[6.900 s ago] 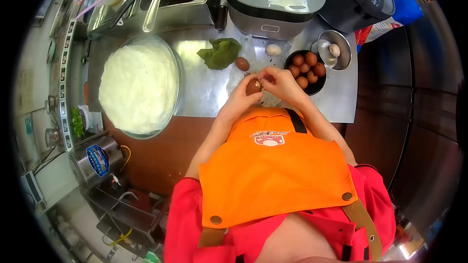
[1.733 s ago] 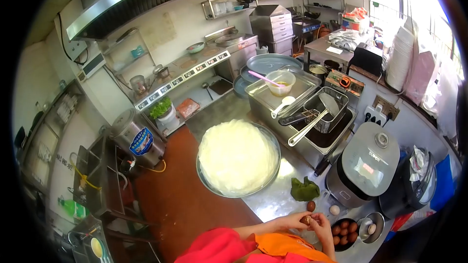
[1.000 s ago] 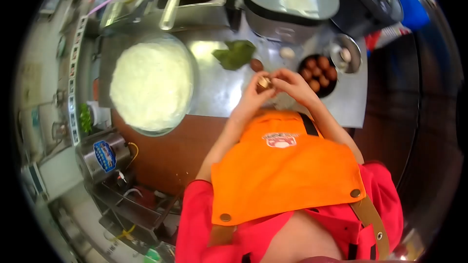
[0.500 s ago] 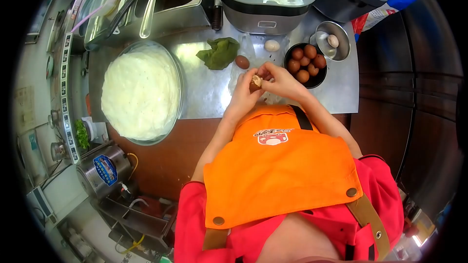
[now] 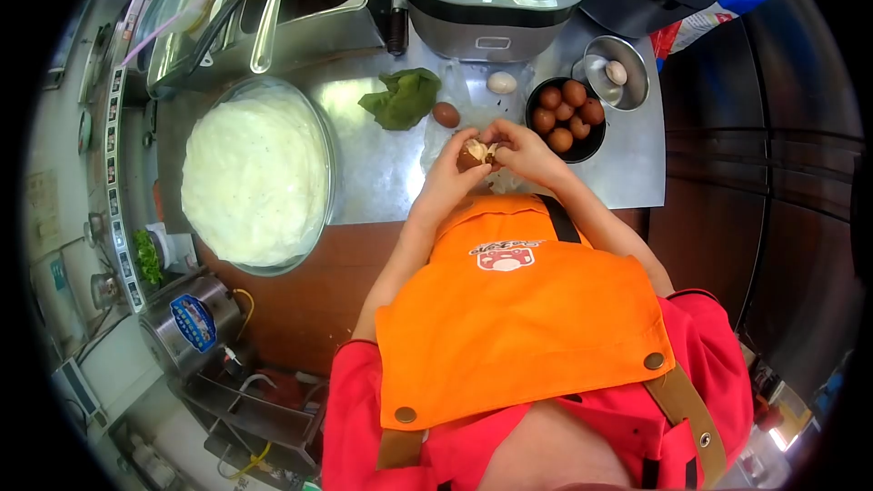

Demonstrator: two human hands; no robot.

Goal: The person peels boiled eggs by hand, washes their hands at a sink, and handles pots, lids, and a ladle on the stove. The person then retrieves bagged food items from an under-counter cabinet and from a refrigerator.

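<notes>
1. Brown shell with a broken, pale-cream patch marks the cracked egg, held up between both hands just above the near part of the bench.
2. The left hand has its grip closed around the egg, thumb and fingers curled along its left side and leaving the pale patch uncovered.
3. The right hand has its grip drawn together, thumb and fingertips pinching at the egg's right side; whether a loose flake of shell sits between them is too small to tell.
4. The egg therefore lies inside the left grip and at the tips of the right one, the two hands nearly meeting over it.
5. Beneath and beyond the hands, clear plastic is spread on the bench, with small bits near the wrists.
6. Just beyond the left fingertips rests a whole brown egg; farther off, near the rice cooker, lies a white egg.
7. Right of the right hand stands a dark bowl of brown eggs, next to a metal bowl containing one pale egg.
8. Left of the whole brown egg sits a crumpled green piece.
</notes>
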